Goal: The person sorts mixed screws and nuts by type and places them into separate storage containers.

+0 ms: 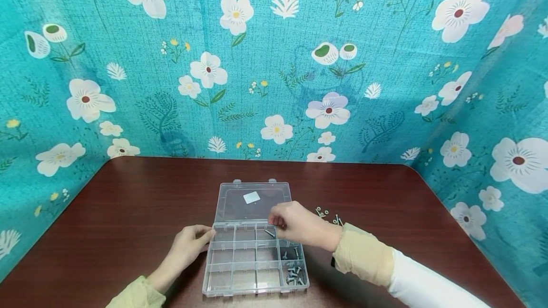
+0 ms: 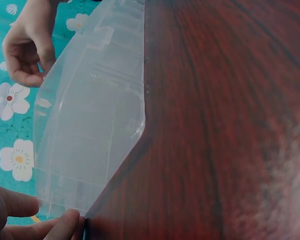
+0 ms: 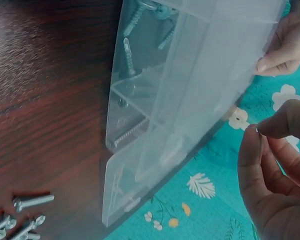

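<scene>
Open clear box, seemingly 12 compartments, holds silvery screws.

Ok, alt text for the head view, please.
A person's right hand is over the far right of an open clear divided box; the left hand holds its left edge. Screws lie in its right column, loose hardware further right on the dark red table, before turquoise floral cloth.

The tabletop is dark reddish-brown with a visible wood grain and a glossy sheen. On it sits a clear compartment box, its lid opened away to the far side. Loose metal screws lie scattered right of the box.
</scene>
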The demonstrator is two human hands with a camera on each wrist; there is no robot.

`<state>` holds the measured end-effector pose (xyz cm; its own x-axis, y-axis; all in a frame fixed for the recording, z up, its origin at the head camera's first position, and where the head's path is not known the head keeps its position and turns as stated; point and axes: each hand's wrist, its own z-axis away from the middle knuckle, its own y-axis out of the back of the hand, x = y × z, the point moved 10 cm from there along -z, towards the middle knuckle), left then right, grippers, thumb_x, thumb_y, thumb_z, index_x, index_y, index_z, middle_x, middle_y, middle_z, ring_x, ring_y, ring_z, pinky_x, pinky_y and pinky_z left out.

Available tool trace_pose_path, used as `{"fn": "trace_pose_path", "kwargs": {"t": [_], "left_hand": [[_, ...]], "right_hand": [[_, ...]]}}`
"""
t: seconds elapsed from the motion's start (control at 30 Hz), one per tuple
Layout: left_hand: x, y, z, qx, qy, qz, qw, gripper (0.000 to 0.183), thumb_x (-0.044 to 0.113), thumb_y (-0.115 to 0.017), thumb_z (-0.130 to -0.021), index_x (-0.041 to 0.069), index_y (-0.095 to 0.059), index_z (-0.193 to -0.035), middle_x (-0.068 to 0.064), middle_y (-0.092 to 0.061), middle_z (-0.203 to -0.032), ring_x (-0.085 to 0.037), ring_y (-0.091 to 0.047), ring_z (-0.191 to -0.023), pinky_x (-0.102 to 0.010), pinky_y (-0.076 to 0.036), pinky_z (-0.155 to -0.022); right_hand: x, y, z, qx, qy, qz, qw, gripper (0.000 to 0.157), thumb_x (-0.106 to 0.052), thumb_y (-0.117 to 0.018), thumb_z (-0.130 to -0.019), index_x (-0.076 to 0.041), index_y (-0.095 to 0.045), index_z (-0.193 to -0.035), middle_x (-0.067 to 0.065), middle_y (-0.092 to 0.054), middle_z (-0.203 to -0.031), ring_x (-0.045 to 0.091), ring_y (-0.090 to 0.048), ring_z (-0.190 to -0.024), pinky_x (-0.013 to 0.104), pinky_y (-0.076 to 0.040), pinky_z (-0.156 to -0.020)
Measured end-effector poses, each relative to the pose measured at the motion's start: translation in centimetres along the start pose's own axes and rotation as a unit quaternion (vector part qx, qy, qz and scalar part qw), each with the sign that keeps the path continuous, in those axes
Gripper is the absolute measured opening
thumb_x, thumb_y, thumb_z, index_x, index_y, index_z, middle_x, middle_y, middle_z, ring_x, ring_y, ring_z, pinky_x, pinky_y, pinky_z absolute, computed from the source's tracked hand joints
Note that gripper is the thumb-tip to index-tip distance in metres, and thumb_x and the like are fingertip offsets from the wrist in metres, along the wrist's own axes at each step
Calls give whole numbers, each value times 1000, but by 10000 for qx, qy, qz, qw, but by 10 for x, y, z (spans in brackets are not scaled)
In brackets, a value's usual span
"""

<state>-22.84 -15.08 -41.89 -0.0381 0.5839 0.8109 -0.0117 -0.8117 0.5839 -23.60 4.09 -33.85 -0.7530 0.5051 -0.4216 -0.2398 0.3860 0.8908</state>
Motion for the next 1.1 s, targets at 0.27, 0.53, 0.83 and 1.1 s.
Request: {"fn": "trace_pose_path", "kwargs": {"t": [0.27,0.53,0.83,1.1], "left_hand": [[1,0,1,2,-3,72,10000,27,13,-56,-90,-11,-61,-102,-16,-66,-93,-29,-63,-86,-35,-57,-72],[2,0,1,18,29,260,9997,26,10,-56,-89,-12,-61,-101,-18,-65,-93,-29,-63,-87,-30,-58,-68],[-1,-1,1,-28,89,309,9995,28,12,-55,-90,-13,-60,-102,-19,-65,-94,-31,-63,-88,-29,-58,-68],[0,-2,1,-72,75,352,9993,29,12,-55,-90,-14,-59,-103,-20,-64,-95,-32,-63,-89,-29,-58,-68]], "right_hand": [[0,-20,-9,-373,143,92,9992,14,3,-63,-77,-4,-63,-88,1,-60,-81,3,-51,-70,9,-47,-60],[14,-4,1,-342,32,435,9985,14,0,-63,-81,-7,-66,-92,0,-62,-87,7,-58,-77,13,-51,-64],[44,26,20,-40,-352,767,9964,16,4,-66,-76,-6,-67,-89,2,-62,-82,6,-55,-70,16,-53,-62],[70,37,30,113,-523,680,9962,14,6,-65,-76,-4,-67,-85,2,-63,-80,11,-59,-73,20,-54,-63]]}}
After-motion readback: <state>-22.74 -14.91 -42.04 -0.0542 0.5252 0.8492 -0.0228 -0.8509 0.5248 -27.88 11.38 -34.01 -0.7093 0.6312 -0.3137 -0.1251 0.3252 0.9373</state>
